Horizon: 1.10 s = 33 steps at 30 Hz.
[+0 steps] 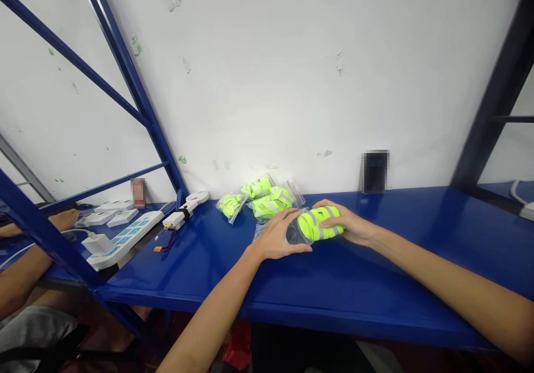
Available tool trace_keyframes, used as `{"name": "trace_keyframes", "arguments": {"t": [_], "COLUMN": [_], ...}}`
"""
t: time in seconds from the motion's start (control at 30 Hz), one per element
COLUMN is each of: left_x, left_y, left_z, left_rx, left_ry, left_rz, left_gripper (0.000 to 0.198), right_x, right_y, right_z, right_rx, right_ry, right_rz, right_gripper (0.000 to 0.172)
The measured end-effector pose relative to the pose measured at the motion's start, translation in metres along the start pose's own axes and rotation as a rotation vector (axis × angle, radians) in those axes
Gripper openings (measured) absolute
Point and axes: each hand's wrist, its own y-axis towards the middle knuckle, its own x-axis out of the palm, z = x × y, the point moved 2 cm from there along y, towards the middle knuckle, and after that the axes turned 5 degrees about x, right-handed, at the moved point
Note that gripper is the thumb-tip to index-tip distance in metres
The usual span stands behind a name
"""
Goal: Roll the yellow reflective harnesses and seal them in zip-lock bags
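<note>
A rolled-up neon-yellow reflective vest (320,222) with grey stripes lies between my hands, just over the blue table. My right hand (349,224) is closed around its right end. At the vest's left end, my left hand (277,236) curves with thumb and fingers around a clear plastic bag (297,231), which looks dark there. How far the vest sits inside the bag is hard to make out. Behind my left hand lie several more bagged yellow vests: one bundle (231,206) to the left, another (256,188) at the back, and a larger one (273,201) nearest my fingers.
On the blue table (200,273) a white handheld fan (197,197) and a small white device with wires (175,220) lie at left. A blurred dark object (375,171) leans on the wall. Beyond the blue frame post (62,239) are a power strip (129,239) and another person's arm (29,273).
</note>
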Motion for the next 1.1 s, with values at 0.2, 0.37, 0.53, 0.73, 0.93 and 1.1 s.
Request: {"name": "trace_keyframes", "arguments": {"t": [0.2, 0.37, 0.53, 0.73, 0.93, 1.1], "left_x": [0.007, 0.013, 0.017, 0.017, 0.005, -0.001], "left_y": [0.003, 0.007, 0.013, 0.023, 0.017, 0.011], "left_z": [0.001, 0.009, 0.013, 0.009, 0.004, 0.005], "left_rx": [0.045, 0.107, 0.094, 0.023, -0.046, -0.116], "left_ry": [0.099, 0.214, 0.259, 0.169, -0.057, -0.089], "left_rz": [0.097, 0.090, 0.102, 0.067, 0.018, -0.048], "left_gripper": [0.088, 0.084, 0.087, 0.091, 0.106, 0.108], "right_x": [0.011, 0.012, 0.019, 0.025, 0.007, -0.007], "right_y": [0.000, 0.004, 0.006, 0.007, 0.008, 0.012], "right_z": [0.005, 0.014, 0.019, 0.018, 0.015, 0.023], "right_rx": [-0.074, -0.141, -0.223, -0.179, -0.014, -0.035], "right_ry": [0.043, -0.069, -0.237, -0.134, 0.146, 0.021], "right_rz": [0.121, 0.163, 0.188, 0.140, -0.093, -0.128], "right_gripper": [0.055, 0.050, 0.055, 0.087, 0.076, 0.049]}}
